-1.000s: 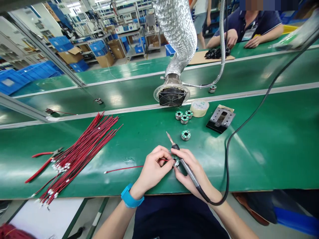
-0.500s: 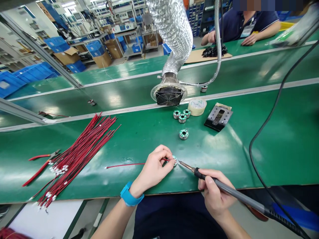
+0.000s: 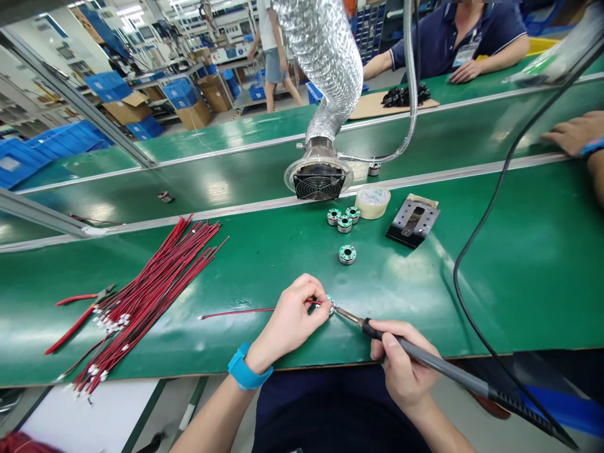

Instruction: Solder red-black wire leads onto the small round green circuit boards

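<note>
My left hand [image 3: 296,316], with a blue band at the wrist, pinches a thin red wire [image 3: 243,311] whose white connector end lies out to the left. Its fingertips rest at a small round part with a green-and-white circuit board [image 3: 332,303], mostly covered by them. In my right hand [image 3: 406,371] is a grey soldering iron [image 3: 443,365], held like a pen. The iron's tip meets the right edge of the board, by my left fingertips. Just beyond stands another round motor-like part [image 3: 348,254] with a green board on top.
Several more round parts [image 3: 344,223] sit by a tape roll [image 3: 372,201] and a metal stand [image 3: 414,220]. A fume duct [image 3: 321,179] hangs above. Left lie bundled red wires [image 3: 160,283] and cutters [image 3: 78,321]. A black cable [image 3: 465,251] hangs right. Co-worker's hand [image 3: 578,132] reaches in.
The soldering iron has shifted slightly left, its tip now against the board. Parts on the middle belt have slid left. A co-worker's hand has appeared at right, and a walking person behind.
</note>
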A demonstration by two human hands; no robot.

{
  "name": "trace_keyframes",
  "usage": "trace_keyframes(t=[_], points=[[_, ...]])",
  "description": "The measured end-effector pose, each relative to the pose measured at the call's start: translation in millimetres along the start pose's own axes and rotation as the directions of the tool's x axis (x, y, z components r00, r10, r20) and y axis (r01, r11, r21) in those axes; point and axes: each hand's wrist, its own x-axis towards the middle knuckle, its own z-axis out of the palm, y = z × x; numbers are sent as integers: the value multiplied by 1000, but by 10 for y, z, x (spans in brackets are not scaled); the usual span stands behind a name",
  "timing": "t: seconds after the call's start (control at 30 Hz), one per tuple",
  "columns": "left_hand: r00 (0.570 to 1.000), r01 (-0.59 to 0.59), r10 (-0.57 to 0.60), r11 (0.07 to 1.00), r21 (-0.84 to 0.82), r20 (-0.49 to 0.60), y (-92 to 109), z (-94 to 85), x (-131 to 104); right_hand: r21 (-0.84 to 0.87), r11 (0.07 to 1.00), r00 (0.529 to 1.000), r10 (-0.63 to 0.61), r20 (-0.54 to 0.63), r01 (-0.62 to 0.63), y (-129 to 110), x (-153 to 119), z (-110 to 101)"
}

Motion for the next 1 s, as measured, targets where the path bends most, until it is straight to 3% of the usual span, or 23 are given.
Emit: trace_keyframes(t=[0.1, 0.2, 0.67, 0.87, 1.0], points=[[1000, -1, 1, 1000, 5, 1, -3, 5, -2, 178, 984, 999, 36, -34, -29, 4, -11, 11], [1000, 3, -3, 1000, 16, -3, 7, 8, 2, 229, 972, 996, 72, -58, -57, 10, -22, 18], [998, 30, -23, 993, 116, -61, 70, 66, -3, 21, 999, 999, -41, 18, 41, -96, 75, 23], [997, 33, -23, 989, 142, -73, 109, 79, -21, 279, 952, 989, 142, -33, -127, -66, 112, 85], [997, 24, -14, 989, 147, -73, 114, 75, -10, 339, 926, 974, 207, -95, -164, -33, 106, 102]])
